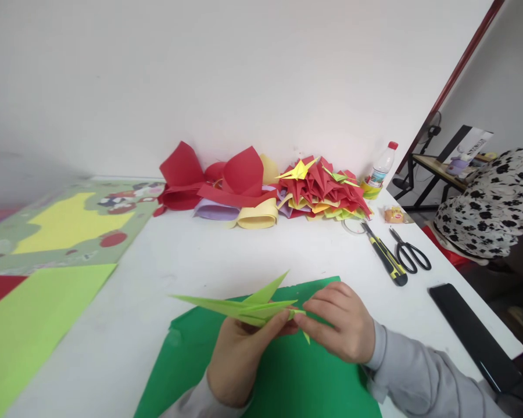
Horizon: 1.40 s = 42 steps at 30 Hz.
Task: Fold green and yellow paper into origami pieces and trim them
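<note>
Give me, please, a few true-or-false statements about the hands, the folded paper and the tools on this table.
1. Both hands, left hand and right hand, hold the light green folded paper. True.
2. A red sheet lies under the hands. False: it is a dark green sheet.
3. The scissors lie beside the utility knife. True.
4. The bottle has a blue cap. False: red.

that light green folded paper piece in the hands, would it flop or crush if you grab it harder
The folded paper piece probably holds its shape lightly: its long point sticks out leftward unsupported without drooping. It looks very light, pinched only between the left hand and right hand. The thin points would likely bend or crease under a firmer squeeze.
</note>
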Each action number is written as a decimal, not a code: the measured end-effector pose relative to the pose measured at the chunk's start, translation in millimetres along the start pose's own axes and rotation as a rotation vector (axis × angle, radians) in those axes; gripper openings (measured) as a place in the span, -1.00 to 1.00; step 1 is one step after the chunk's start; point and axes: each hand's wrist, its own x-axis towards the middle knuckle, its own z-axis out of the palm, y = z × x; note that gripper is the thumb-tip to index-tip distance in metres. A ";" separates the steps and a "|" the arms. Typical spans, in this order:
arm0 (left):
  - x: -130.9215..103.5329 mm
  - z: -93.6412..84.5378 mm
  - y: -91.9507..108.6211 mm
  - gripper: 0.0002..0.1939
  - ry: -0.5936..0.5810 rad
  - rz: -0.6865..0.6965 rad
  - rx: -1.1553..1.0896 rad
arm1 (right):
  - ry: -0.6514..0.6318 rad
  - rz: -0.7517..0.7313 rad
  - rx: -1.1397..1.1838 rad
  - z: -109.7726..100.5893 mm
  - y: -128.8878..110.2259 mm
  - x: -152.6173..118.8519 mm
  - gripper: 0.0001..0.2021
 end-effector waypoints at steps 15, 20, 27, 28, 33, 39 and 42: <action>-3.2 -0.8 7.6 -0.82 -0.021 0.212 0.216 | 0.050 0.815 0.689 1.1 -20.4 1.6 -0.88; -8.5 1.8 8.1 -0.86 0.019 0.318 0.354 | 0.042 1.026 0.892 11.9 -22.5 1.7 -0.82; -7.9 0.3 9.4 -0.81 -0.047 0.324 0.439 | 0.116 0.926 0.857 13.5 -20.3 -0.6 -0.84; -6.4 -1.2 9.4 -0.80 -0.064 0.322 0.450 | 0.125 0.899 0.840 13.5 -20.3 -1.0 -0.84; -4.8 -3.5 9.8 -0.81 -0.081 0.315 0.474 | 0.134 0.804 0.767 12.4 -20.1 -0.7 -0.84; -6.0 -4.7 8.5 -0.84 -0.056 0.363 0.477 | 0.133 0.799 0.754 10.7 -20.3 1.0 -0.85; -4.1 -7.4 8.9 -0.85 -0.085 0.377 0.520 | 0.139 0.809 0.764 10.4 -20.7 0.8 -0.86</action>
